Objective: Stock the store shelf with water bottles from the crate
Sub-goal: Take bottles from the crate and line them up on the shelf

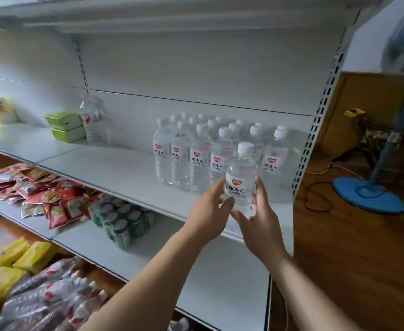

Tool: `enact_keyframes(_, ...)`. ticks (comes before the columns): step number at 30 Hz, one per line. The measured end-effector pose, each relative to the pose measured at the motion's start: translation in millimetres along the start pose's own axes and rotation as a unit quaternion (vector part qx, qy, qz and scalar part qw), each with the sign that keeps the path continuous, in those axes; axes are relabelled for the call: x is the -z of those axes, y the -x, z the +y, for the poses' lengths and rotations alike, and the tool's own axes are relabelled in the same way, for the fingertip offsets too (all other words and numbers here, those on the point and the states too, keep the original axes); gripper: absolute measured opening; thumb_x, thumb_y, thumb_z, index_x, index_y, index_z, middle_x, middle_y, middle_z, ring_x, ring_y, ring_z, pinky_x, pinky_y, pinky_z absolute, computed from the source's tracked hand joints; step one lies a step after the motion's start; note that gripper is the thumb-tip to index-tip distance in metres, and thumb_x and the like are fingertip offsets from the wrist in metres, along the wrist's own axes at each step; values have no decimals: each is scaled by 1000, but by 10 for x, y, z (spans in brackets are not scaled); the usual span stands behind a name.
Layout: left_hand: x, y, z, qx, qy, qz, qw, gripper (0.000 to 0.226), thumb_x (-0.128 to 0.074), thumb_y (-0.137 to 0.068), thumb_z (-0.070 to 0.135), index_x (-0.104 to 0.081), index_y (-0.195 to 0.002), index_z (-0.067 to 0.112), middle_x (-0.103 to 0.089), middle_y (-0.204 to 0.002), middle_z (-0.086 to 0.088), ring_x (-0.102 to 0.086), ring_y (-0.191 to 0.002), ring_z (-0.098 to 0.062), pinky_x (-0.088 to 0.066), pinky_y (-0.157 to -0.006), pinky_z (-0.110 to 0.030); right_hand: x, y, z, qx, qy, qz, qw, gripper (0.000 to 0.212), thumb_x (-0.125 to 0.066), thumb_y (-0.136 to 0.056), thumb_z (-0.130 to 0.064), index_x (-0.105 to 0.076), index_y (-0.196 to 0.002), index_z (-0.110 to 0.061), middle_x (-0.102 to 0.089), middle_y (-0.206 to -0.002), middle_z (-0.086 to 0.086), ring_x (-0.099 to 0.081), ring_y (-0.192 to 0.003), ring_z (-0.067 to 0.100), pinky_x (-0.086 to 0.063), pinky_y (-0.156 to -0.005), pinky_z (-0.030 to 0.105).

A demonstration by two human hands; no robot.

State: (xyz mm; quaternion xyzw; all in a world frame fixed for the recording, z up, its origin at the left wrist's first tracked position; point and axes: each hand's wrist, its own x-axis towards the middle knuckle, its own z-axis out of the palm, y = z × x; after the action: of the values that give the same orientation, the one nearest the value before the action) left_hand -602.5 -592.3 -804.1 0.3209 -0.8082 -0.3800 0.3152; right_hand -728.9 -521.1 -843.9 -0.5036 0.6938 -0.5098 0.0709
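Upright between both hands (238, 211), fingers curled round it, one water bottle (240, 179), perhaps touching stocked bottles (196, 156).

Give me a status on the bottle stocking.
Done: a block of bottles stands in rows at the right end of the shelf. In hand: one more bottle, upright, held between the left hand and right hand at the block's front. Left: the crate is out of view, so the remaining count is unknown.

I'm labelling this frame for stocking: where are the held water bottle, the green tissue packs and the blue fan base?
held water bottle (240, 174): head view, on its label.
green tissue packs (63, 121): head view, top pack's front face.
blue fan base (368, 194): head view, on its disc.
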Motion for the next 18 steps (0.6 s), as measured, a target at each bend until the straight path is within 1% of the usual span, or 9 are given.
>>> enact_keyframes(2,-51,-36,-57,12,-24,-4,1000,49,-46,-103,20,-38,-150,32,-53,-141,5,-55,-125,-15,-40,-98,-24,-26,-88,85,11,11,14,1000,99,-68,-92,-39,14,-135,-73,-28,-161,-12,-33,-145,9,-38,-114,41)
enact_keyframes(4,-72,-84,-130,8,-54,-12,998,51,-43,-104,20,-34,-153,28,-42,-153,4,-44,-137,-15,-33,-102,-20,-70,-175,155,12,20,20,1000,97,-65,-93,-41,16,-135,-72,-26,-162,-9,-34,-145,13,-36,-114,37)
enact_keyframes(6,-94,-144,-178,0,-76,-18,997,51,-42,-105,23,-30,-155,28,-31,-160,4,-33,-145,-15,-26,-103,-16,-131,-257,208,10,29,28,999,95,-64,-95,-36,13,-145,-61,-24,-163,-8,-37,-143,18,-36,-110,35)
enact_keyframes(8,-122,-201,-200,17,-85,-41,995,55,-41,-106,30,-22,-157,29,-15,-166,0,-18,-152,-14,-21,-111,-22,-187,-339,259,7,49,34,998,89,-61,-97,-30,6,-155,-44,-22,-164,-7,-40,-140,21,-37,-106,34)
enact_keyframes(9,-138,-227,-208,30,-85,-56,994,58,-40,-106,33,-17,-159,29,-7,-168,-1,-11,-153,-14,-18,-115,-25,-208,-373,275,4,60,39,997,87,-60,-98,-28,3,-157,-38,-23,-164,-5,-42,-138,22,-38,-103,34)
enact_keyframes(11,-177,-281,-230,53,-82,-81,992,63,-39,-105,37,-8,-160,29,4,-168,-4,-1,-154,-14,-15,-117,-28,-250,-421,296,4,73,56,996,84,-57,-98,-26,1,-158,-33,-26,-162,0,-45,-133,25,-40,-98,37)
enact_keyframes(14,-252,-358,-301,74,-71,-88,991,67,-39,-105,37,-1,-160,26,10,-167,-4,2,-154,-15,-13,-117,-29,-331,-442,346,-5,76,82,994,79,-55,-100,-29,-2,-158,-31,-32,-157,7,-46,-131,30,-42,-95,40)
enact_keyframes(18,-333,-425,-395,82,-71,-70,992,67,-38,-105,37,-2,-160,25,8,-168,-4,0,-154,-16,-12,-118,-29,-374,-492,424,-13,88,88,992,76,-53,-101,-34,-5,-159,-28,-34,-154,11,-47,-128,31,-42,-91,38)
